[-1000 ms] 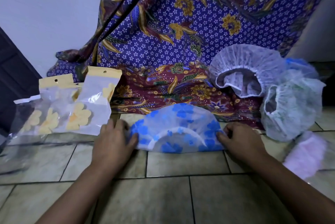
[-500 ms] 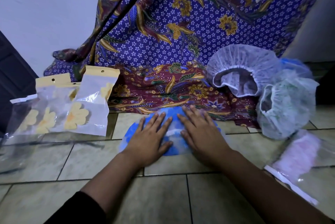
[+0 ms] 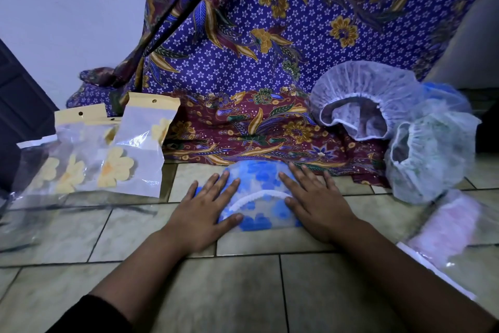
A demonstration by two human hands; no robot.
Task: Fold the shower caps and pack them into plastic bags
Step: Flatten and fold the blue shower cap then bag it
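Observation:
A clear shower cap with blue flowers (image 3: 259, 195) lies folded on the tiled floor (image 3: 243, 292) in the middle. My left hand (image 3: 202, 211) presses flat on its left side, fingers spread. My right hand (image 3: 316, 203) presses flat on its right side, fingers apart too. The cap's white elastic edge shows between them. Two packed bags with yellow-flower caps (image 3: 135, 149) lean at the left. A bag with a pink cap (image 3: 445, 230) lies at the right.
Two loose caps sit at the right, a white one (image 3: 359, 100) and a greenish one (image 3: 429, 154), with a blue one behind. Patterned purple and maroon cloth (image 3: 256, 62) hangs behind. Empty clear bags (image 3: 40, 211) lie at the far left.
The cap's two ends were folded inward to the middle. My hands then slid apart from the centre and now flatten the narrower cap.

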